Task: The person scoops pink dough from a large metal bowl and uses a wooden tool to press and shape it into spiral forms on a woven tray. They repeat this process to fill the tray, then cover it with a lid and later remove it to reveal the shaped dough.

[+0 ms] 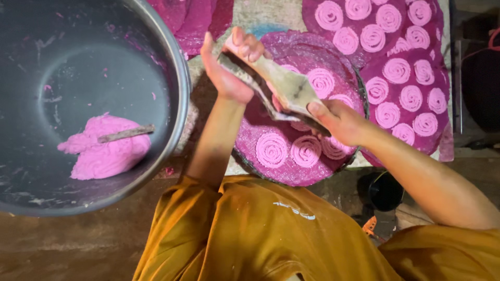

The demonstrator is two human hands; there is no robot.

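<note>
While both hands grip the wooden dough press [284,91], left hand [229,65] curled round its far end and right hand [338,122] clamped on the near end, its long axis slants diagonally over the round purple mat [291,171] of pink spirals [272,150].

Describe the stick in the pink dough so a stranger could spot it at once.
Start at the big grey metal basin that fills the left of the view. Low on its floor sits a lump of pink dough. The stick lies nearly flat across the top of that lump, a short brownish-grey rod smeared with dough, the only non-pink thing in the basin and far from both hands.
</note>
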